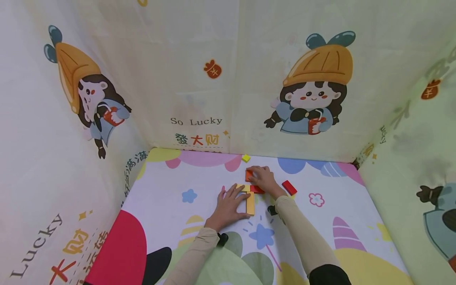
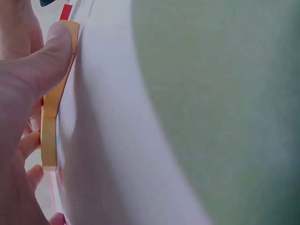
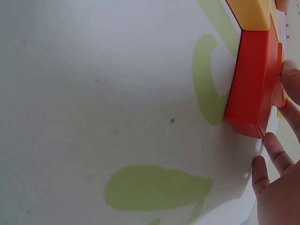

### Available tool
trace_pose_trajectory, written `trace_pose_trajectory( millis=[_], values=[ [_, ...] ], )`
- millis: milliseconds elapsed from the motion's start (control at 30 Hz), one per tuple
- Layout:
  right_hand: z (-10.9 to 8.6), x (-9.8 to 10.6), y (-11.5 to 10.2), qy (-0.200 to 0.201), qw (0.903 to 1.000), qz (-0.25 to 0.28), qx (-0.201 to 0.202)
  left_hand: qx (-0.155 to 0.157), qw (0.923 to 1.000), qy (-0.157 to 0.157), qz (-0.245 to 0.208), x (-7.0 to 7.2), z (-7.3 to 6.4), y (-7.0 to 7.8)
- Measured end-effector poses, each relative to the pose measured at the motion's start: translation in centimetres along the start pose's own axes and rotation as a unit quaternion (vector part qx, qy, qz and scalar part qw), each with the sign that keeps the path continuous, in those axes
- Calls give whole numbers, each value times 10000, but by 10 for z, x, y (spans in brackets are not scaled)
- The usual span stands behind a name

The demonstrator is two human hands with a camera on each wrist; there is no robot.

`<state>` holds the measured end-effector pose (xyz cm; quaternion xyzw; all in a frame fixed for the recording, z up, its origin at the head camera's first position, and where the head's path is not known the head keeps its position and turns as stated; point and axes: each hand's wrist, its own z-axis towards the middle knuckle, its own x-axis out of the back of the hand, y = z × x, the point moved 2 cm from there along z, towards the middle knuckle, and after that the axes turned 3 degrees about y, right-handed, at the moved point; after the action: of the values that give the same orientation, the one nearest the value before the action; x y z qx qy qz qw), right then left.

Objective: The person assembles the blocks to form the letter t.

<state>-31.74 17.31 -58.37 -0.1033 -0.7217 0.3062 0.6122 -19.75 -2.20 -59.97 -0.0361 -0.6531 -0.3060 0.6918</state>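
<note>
Two yellow blocks meet at a corner: a long yellow block [image 1: 250,206] points toward me, and another yellow block [image 1: 244,188] lies crosswise at its far end. A red block [image 3: 253,79] continues that crosswise line to the right. My left hand [image 1: 228,206] spreads around the yellow blocks, thumb against the long block's near end and fingertips touching the crosswise one. Just beyond the line, my right hand [image 1: 265,180] pinches an orange block [image 1: 248,175] between thumb and finger. Its other fingers extend by the red block's end.
To the right of my right hand lies another red block [image 1: 289,188], a bit of yellow showing at its near edge. A small yellow block [image 1: 246,158] sits near the table's back edge. Printed cloth [image 1: 231,99] hangs behind and at both sides of the patterned tabletop [image 1: 210,170].
</note>
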Motion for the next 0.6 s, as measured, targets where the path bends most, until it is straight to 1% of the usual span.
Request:
trace_pose_trajectory(
  millis=[233,467,600],
  values=[
    [-6,1,-2,-68,10000,-11,2,134,9996,-254,-57,-2,1,0],
    [-12,2,-5,-110,9999,-86,80,105,9996,-257,-107,1,1,1],
    [-17,3,-6,-152,9998,72,59,126,9994,-290,-136,4,0,3]
  ],
)
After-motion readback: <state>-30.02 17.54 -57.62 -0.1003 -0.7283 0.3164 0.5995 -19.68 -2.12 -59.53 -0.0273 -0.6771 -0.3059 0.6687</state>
